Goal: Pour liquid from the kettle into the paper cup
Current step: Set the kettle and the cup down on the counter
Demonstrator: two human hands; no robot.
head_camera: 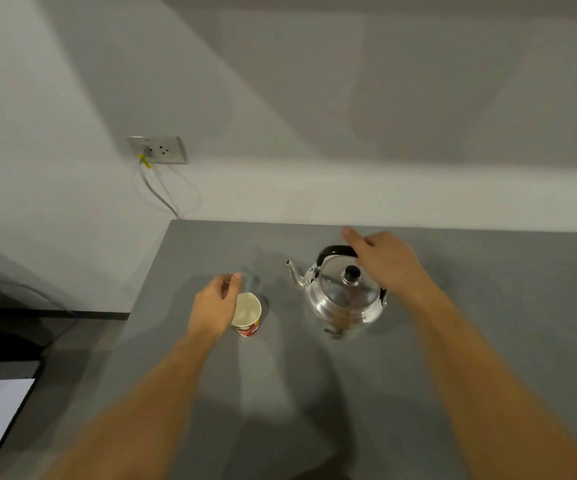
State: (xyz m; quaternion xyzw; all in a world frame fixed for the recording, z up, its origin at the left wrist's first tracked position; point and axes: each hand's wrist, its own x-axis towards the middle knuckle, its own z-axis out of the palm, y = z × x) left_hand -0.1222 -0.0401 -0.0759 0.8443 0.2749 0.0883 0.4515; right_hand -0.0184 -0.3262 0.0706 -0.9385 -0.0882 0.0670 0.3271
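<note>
The right hand (385, 263) lay over the black handle (337, 251) of the steel kettle (344, 296), fingers curled down toward it with the forefinger still stretched out past it; it looked to be settling into a grip, though whether the fingers had closed round the handle could not be made out, since the hand itself covered that part. The kettle sat on the grey table (488, 341) directly beneath that hand, lid on, its spout (292, 270) pointing toward the left hand, which seemed the sensible way to face it for a pour. The left hand (212, 306) was half open, cupped against the near side of the paper cup (247, 315), probably to steady so light a thing; how firmly it held was unclear. The cup stood upright between the two hands, just beside the left and apart from the kettle. Its inside looked pale; any liquid there was impossible to tell, as was the kettle's fill.
</note>
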